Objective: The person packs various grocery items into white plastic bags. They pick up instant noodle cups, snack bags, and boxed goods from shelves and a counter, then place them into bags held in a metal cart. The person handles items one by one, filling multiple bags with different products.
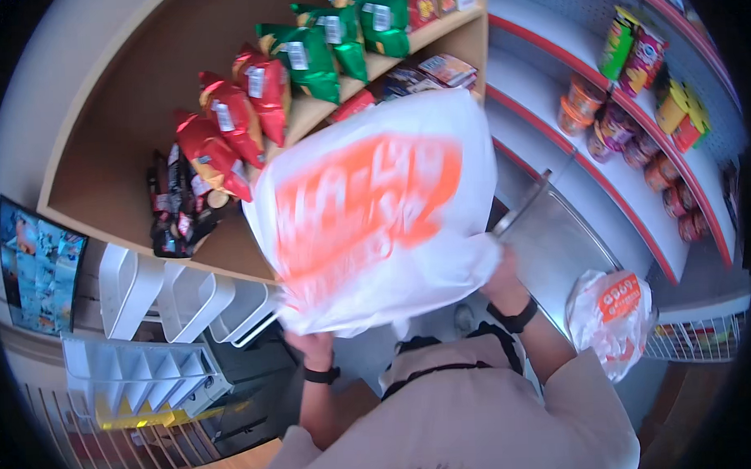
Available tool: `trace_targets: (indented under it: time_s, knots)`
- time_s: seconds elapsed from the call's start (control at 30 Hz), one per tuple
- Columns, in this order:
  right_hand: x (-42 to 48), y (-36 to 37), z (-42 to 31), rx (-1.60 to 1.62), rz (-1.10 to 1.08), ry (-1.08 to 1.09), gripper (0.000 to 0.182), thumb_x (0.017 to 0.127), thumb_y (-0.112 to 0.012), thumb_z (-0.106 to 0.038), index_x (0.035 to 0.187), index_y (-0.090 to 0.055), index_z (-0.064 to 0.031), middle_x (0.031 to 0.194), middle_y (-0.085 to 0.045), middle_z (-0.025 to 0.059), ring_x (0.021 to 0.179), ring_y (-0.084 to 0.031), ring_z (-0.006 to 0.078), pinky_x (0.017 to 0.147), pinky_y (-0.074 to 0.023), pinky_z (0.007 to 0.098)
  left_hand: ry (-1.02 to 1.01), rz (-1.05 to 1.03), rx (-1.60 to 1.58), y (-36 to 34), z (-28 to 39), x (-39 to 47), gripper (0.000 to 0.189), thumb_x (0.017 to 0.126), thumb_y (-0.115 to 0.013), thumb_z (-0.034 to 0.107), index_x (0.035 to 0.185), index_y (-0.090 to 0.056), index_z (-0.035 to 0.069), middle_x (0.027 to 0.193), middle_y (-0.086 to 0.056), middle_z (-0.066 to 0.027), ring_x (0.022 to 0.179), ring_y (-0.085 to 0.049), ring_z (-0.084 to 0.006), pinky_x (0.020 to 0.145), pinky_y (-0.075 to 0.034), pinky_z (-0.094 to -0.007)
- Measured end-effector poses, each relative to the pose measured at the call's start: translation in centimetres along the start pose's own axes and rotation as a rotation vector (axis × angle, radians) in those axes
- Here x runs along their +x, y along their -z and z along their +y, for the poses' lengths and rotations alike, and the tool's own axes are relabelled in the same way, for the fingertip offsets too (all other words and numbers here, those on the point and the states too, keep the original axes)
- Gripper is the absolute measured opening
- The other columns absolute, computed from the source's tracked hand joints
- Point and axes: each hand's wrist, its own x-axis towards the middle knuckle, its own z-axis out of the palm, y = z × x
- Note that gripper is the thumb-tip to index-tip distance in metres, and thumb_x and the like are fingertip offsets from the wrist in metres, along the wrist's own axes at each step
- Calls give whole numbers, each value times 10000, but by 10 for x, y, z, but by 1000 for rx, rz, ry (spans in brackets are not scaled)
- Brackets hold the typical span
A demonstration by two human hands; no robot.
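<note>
A large white plastic bag (374, 210) with orange printing fills the middle of the view, puffed out and slightly blurred by motion. My left hand (312, 348) grips its lower left corner, and my right hand (500, 276) is closed on its lower right edge; the bag hides part of the fingers. Each wrist wears a black band. Beyond the bag, red snack bags (232, 115) and green snack bags (307, 57) stand in a row on a wooden shelf. Another white plastic bag with orange print (611, 325) lies at the right on the edge of a metal surface.
The metal counter (559, 247) is at my right, beside red-edged shelves (602, 158) holding tubs and canisters. White bins (179, 297), a divided clear organizer (138, 373) and a wall screen (41, 265) are at the left. A wire basket (695, 341) stands at the far right.
</note>
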Motion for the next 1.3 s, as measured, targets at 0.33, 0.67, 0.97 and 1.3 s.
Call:
trace_targets:
  time_s: [0.33, 0.67, 0.97, 1.3]
  knots:
    - [-113, -189, -21, 116, -1076, -346, 393, 895, -516, -270, 1210, -545, -38, 971, -676, 237, 946, -643, 418, 828, -510, 519, 1350, 64, -179, 121, -67, -268, 235, 863, -625, 125, 1029, -654, -38, 903, -690, -140, 793, -660, -250, 684, -532, -404]
    - [-25, -271, -67, 693, -926, -573, 376, 867, -557, -322, 872, -654, 41, 805, -670, 175, 716, -629, 254, 645, -481, 419, 939, -48, -204, 142, -33, -215, 748, 710, -516, -115, 1409, -265, -19, 1323, -458, -232, 1231, -481, -359, 1039, -399, -466]
    - [-40, -217, 12, 833, -445, -1096, 444, 835, -589, -360, 924, -652, 70, 851, -659, 115, 757, -612, 189, 688, -475, 353, 354, -541, -214, 114, 4, -84, 614, 766, -476, -89, 1367, -479, 33, 1214, -577, -190, 1082, -578, -298, 978, -423, -360]
    - [-19, -96, 19, 419, -264, -1013, 447, 821, -624, -276, 1118, -572, 54, 985, -641, 241, 927, -650, 336, 796, -498, 413, 400, -825, 163, 45, -8, -36, 658, 740, -693, 230, 1315, -469, 1, 1069, -617, -319, 1062, -581, -481, 895, -497, -463]
